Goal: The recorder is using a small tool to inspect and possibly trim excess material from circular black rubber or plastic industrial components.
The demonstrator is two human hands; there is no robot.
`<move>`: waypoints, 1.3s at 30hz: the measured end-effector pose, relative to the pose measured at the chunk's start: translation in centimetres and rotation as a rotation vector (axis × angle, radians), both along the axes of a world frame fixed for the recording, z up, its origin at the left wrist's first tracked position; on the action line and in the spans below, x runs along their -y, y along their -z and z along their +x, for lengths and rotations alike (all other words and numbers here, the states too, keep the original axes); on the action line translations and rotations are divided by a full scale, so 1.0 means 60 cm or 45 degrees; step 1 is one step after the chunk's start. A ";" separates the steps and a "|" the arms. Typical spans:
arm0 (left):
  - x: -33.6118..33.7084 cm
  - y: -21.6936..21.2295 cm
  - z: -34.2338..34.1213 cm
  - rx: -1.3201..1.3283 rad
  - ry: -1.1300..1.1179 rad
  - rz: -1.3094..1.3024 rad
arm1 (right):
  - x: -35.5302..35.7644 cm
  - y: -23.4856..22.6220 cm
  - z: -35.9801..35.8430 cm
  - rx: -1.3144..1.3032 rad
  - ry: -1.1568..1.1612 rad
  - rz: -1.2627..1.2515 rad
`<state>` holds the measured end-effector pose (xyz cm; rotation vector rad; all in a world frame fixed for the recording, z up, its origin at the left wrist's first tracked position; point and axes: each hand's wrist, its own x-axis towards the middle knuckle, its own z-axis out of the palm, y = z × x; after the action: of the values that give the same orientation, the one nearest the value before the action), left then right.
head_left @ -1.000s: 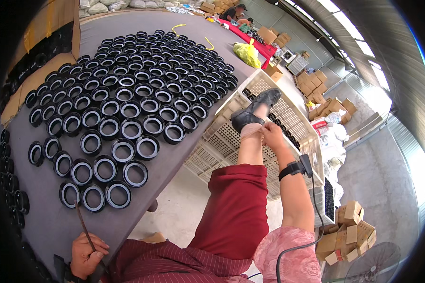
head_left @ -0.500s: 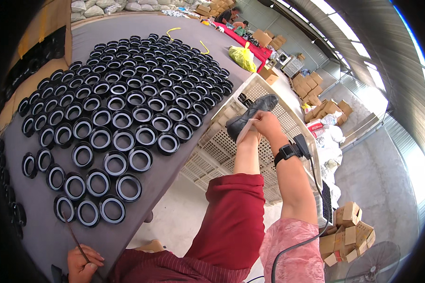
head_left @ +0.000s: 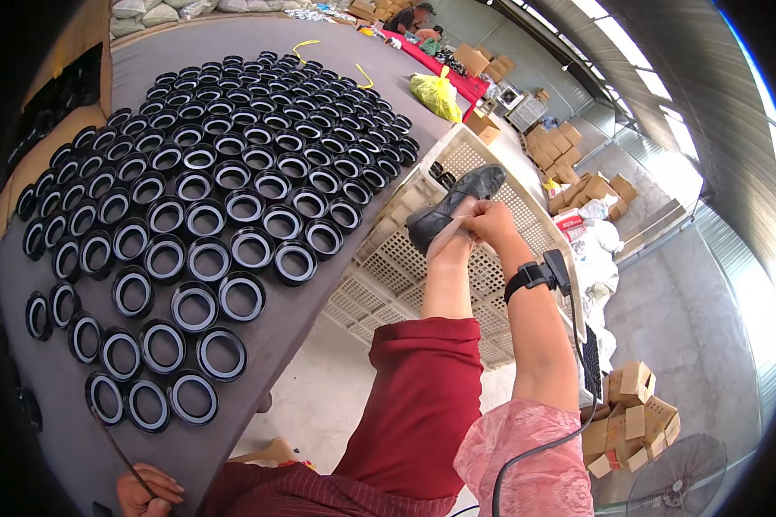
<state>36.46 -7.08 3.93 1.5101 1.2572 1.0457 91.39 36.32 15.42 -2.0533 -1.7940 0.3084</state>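
At the lower left, my left hand (head_left: 149, 489) is closed around a thin dark stick (head_left: 122, 454), whose far tip reaches the nearest black ring. Many black rings (head_left: 194, 398) with pale inner bands lie in rows over the grey-covered table (head_left: 263, 372). My right hand (head_left: 490, 224) is closed in a pinch on a sheer pale sock (head_left: 447, 235) at the ankle of my raised leg. That foot wears a black shoe (head_left: 440, 217) and rests at the pale plastic crate (head_left: 526, 196). The fingertips of the right hand partly cover the sock.
A few black rings (head_left: 441, 175) sit by the crate beyond the shoe. A yellow plastic bag (head_left: 437, 96) stands at the table's far right corner. A black cable (head_left: 550, 445) runs along my right arm. Cardboard boxes (head_left: 635, 422) and a fan (head_left: 677, 485) are at the lower right. People work far off.
The view has shifted a little, so the near rings sit lower and further left. My left hand with the stick appears slightly lower. My right hand still pinches the sock at the ankle.
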 end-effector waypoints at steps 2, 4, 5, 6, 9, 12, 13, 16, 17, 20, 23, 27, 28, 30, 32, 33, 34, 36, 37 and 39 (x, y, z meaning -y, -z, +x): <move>0.001 0.000 0.001 0.005 0.004 0.002 | 0.003 0.003 0.000 0.103 -0.098 0.008; 0.003 -0.001 0.001 0.008 0.009 0.001 | 0.012 0.004 -0.004 0.212 -0.172 0.026; 0.004 -0.001 0.001 -0.009 0.015 0.016 | 0.018 0.003 -0.006 0.269 -0.175 0.010; 0.005 -0.002 0.001 -0.026 0.020 0.031 | 0.025 0.002 -0.009 0.346 -0.145 0.008; 0.007 -0.002 0.000 -0.057 0.035 0.035 | 0.039 0.004 -0.009 0.322 -0.199 0.028; 0.010 0.001 -0.002 -0.050 0.051 0.015 | 0.033 0.023 0.002 0.249 -0.188 0.102; 0.010 0.002 -0.002 -0.052 0.050 0.016 | 0.030 0.032 0.008 0.259 -0.158 0.069; 0.015 0.003 -0.004 -0.034 0.052 -0.006 | 0.025 0.063 0.026 0.006 -0.225 0.167; 0.016 0.003 -0.003 -0.033 0.048 -0.013 | 0.028 0.072 0.032 -0.212 -0.247 0.178; 0.014 0.002 -0.003 -0.043 0.045 -0.014 | 0.035 0.082 0.043 -0.506 -0.251 0.163; 0.008 0.002 -0.001 -0.036 0.063 0.005 | 0.038 0.095 0.045 -0.567 -0.216 0.166; 0.007 0.000 -0.001 -0.024 0.053 0.015 | 0.028 0.136 0.035 -0.569 -0.118 0.483; 0.008 -0.001 0.000 -0.025 0.049 0.016 | 0.032 0.147 0.034 -0.718 -0.143 0.524; 0.010 -0.001 0.000 -0.021 0.045 0.017 | 0.035 0.161 0.030 -0.750 -0.178 0.585; 0.012 -0.002 0.001 -0.024 0.044 0.017 | 0.047 0.167 0.026 -0.783 -0.173 0.658; 0.012 -0.002 0.001 -0.023 0.042 0.017 | 0.055 0.167 0.024 -0.881 -0.156 0.621; 0.011 -0.002 0.001 -0.024 0.046 0.022 | 0.063 0.165 0.023 -0.989 -0.106 0.585; 0.009 -0.002 0.001 -0.034 0.064 0.030 | 0.077 0.163 0.017 -1.132 -0.142 0.567; 0.008 -0.002 0.002 -0.037 0.068 0.030 | 0.083 0.162 0.014 -1.289 -0.126 0.575; 0.007 -0.003 0.001 -0.065 0.073 0.023 | 0.084 0.162 0.006 -1.213 -0.134 0.573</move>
<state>36.54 -7.49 4.11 1.5861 1.2357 0.9889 91.75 31.27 5.68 -1.1725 -1.2077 0.6931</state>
